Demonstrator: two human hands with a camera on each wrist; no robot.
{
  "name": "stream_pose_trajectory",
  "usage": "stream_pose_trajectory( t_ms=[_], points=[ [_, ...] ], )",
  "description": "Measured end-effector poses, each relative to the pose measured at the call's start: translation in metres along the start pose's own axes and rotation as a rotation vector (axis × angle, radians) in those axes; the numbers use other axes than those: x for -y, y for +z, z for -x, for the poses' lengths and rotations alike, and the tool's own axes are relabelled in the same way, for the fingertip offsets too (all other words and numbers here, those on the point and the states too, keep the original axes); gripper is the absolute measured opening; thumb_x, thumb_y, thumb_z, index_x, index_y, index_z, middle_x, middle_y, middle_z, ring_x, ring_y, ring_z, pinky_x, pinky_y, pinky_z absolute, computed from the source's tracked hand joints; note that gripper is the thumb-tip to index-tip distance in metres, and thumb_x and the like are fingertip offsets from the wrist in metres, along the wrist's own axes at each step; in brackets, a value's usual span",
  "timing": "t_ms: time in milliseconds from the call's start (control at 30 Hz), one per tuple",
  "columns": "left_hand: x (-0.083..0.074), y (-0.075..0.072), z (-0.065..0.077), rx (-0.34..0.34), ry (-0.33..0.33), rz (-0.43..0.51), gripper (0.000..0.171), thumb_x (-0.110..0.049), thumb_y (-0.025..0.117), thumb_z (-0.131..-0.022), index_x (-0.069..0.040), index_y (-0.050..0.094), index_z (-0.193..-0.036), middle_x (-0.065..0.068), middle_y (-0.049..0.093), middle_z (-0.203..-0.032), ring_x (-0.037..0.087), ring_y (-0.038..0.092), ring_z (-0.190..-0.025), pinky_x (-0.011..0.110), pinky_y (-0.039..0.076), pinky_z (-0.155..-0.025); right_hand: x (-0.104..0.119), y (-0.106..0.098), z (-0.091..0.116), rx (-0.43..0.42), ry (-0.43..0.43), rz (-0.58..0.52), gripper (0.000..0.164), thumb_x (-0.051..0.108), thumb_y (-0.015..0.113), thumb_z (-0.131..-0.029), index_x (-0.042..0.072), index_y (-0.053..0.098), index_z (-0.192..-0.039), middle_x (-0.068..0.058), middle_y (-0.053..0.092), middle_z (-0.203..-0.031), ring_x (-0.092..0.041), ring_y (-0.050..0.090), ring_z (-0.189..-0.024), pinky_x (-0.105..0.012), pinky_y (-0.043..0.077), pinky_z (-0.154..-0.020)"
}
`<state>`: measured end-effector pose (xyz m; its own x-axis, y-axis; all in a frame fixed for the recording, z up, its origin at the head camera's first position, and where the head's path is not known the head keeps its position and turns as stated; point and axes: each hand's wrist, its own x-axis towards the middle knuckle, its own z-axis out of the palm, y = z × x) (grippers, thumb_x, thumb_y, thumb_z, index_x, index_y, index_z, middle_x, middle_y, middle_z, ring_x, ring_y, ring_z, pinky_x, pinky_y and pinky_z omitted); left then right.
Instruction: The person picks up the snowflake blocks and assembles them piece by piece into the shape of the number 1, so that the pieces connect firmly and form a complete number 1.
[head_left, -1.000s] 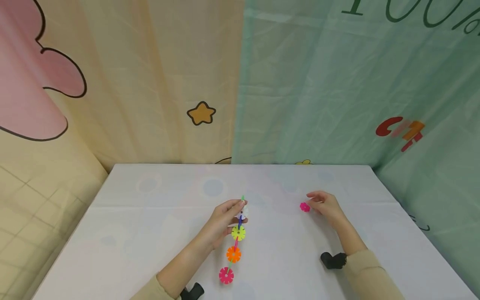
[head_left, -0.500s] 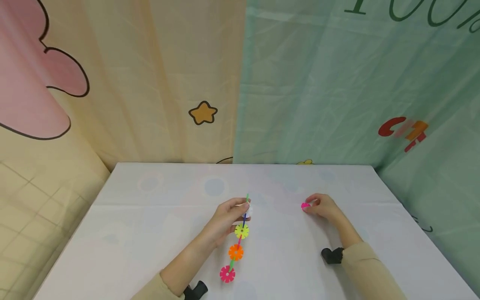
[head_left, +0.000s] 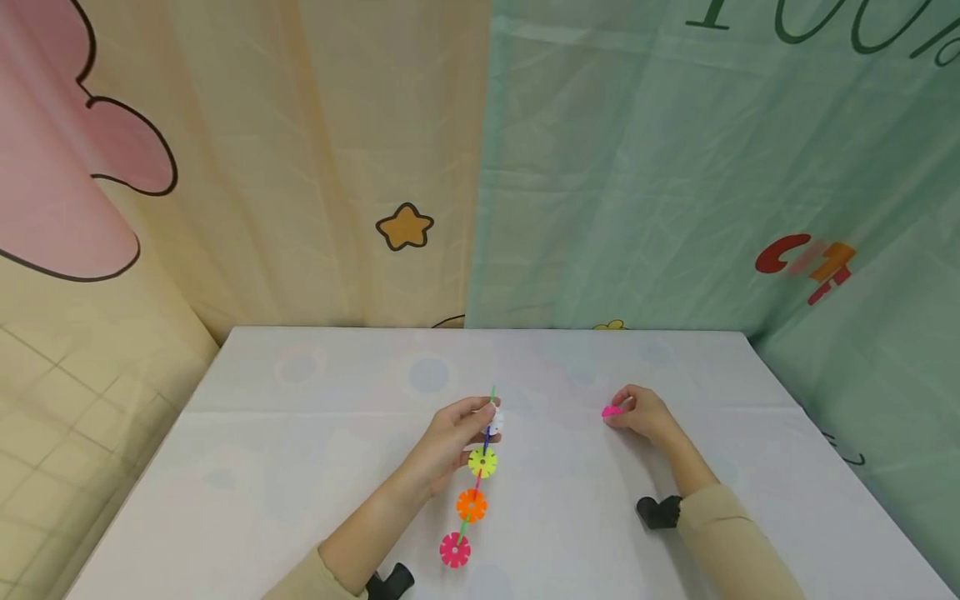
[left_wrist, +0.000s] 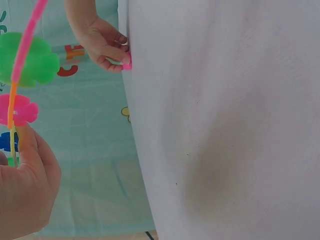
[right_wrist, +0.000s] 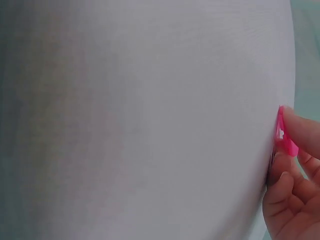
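Observation:
My left hand point(head_left: 452, 433) grips the upper end of a chain of interlocked plastic snowflake discs point(head_left: 472, 506) above the table. A yellow, an orange and a pink disc face the head view, with others edge-on between them; white, blue and green pieces are by the fingers. A green disc point(left_wrist: 27, 59) and a pink disc point(left_wrist: 19, 110) of the chain show in the left wrist view. Off to the right, my right hand point(head_left: 643, 414) pinches a single pink disc point(right_wrist: 287, 132) between thumb and fingers, close to the tabletop. Its fingers partly cover that disc.
Under both hands spreads a white-covered table point(head_left: 315, 467). Printed curtains, one beige point(head_left: 337, 125) and one green point(head_left: 615, 167), hang behind it. A black wrist device point(head_left: 660, 512) is on the right forearm and another black device point(head_left: 392, 581) on the left.
The pink disc at my right hand has turned from face-on to nearly edge-on, with more of it behind the fingers. My left hand and the chain have shifted slightly to the right.

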<state>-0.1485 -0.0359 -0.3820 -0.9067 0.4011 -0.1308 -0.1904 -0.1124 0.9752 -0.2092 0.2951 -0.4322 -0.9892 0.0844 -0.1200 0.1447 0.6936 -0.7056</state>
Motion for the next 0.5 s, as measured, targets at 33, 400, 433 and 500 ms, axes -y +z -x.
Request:
stream_pose_trajectory(
  t_ms=[33,400,433,500],
  points=[
    [0.0,0.0,0.0,0.003,0.0,0.003,0.052,-0.034,0.054,-0.094,0.001,0.046,-0.133,0.012,0.056,-0.119,0.023,0.059,-0.097,0.028,0.05,-0.084,0.0,0.0,0.0,0.0,-0.003,-0.005,0.028,0.006,0.076,-0.075,-0.002,0.055,-0.092,-0.004,0.047,-0.069,-0.016,0.045,-0.061,-0.028,0.039,-0.054],
    [0.001,-0.003,0.001,-0.004,0.003,-0.004,0.051,-0.033,0.053,-0.095,0.001,0.047,-0.132,0.014,0.056,-0.117,0.023,0.059,-0.098,0.029,0.05,-0.083,0.015,0.004,0.001,0.065,-0.009,-0.134,0.032,0.013,0.075,-0.079,-0.005,0.059,-0.1,0.002,0.052,-0.058,-0.01,0.046,-0.054,-0.023,0.043,-0.053],
    [0.001,-0.003,0.001,-0.003,0.002,-0.004,0.051,-0.034,0.053,-0.095,0.001,0.047,-0.133,0.015,0.055,-0.118,0.022,0.059,-0.097,0.028,0.049,-0.082,0.017,0.005,0.001,0.072,-0.007,-0.149,0.033,0.013,0.074,-0.079,-0.005,0.059,-0.102,0.002,0.052,-0.059,-0.01,0.048,-0.055,-0.023,0.043,-0.054],
    [0.0,-0.004,0.002,0.0,0.003,-0.006,0.053,-0.034,0.053,-0.095,0.001,0.046,-0.133,0.016,0.054,-0.12,0.02,0.06,-0.096,0.027,0.049,-0.081,0.022,0.007,0.001,0.083,0.002,-0.181,0.034,0.014,0.074,-0.08,-0.005,0.059,-0.104,0.002,0.054,-0.059,-0.01,0.051,-0.056,-0.022,0.045,-0.055]
  ],
)
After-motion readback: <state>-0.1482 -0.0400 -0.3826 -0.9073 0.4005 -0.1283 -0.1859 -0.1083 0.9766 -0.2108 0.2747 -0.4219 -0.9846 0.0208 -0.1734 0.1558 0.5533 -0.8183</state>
